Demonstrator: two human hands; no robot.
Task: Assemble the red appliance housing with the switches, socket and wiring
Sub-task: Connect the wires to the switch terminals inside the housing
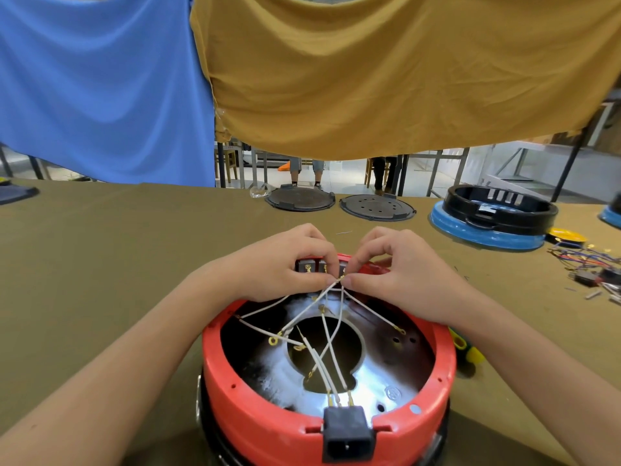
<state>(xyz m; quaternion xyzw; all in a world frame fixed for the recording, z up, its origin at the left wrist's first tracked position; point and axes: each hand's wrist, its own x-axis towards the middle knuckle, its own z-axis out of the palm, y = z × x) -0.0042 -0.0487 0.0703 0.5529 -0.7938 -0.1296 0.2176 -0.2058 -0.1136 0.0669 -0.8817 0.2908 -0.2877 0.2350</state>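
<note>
Your left hand (282, 264) gripped the switches (311, 266) on the far rim of the red housing (268, 405), which sat at the desk's (100, 250) near edge. Your right hand (400, 274) pinched a white wire (339, 317) terminal beside them. The black socket (347, 435) sat in the near rim.

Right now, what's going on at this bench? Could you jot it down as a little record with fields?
Workpiece: red housing, open side up on the table
Socket: black socket set in the near rim
Wiring: white wires fan across the inside
Switches: grey switches at the far rim
Left hand: holding the switches
Right hand: pinching a wire end at the switches
Nearby: blue housing, spare wires
</note>
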